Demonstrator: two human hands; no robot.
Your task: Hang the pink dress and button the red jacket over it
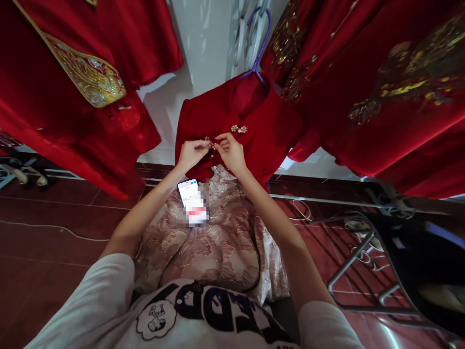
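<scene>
A red garment [261, 118] hangs in front of me with its neckline at the top. My left hand [194, 153] and my right hand [232, 151] meet at its front, fingers pinched together on a small gold-and-pearl clasp [212, 145]. The fingertips partly cover this clasp, so whether its halves are joined cannot be made out. Just above my right hand, a similar flower-shaped clasp [239, 129] sits on the red cloth. A lit phone [194, 203] lies below my left hand on shiny pinkish-gold patterned fabric [221, 242] across my lap.
A purple hanger [259, 58] holds the garment up. Red embroidered clothes [109, 43] hang at the left, and more sequined red clothes [399, 97] at the right. A metal-framed chair [354, 261] stands at the right. A cable [61, 229] runs over the tiled floor [54, 257].
</scene>
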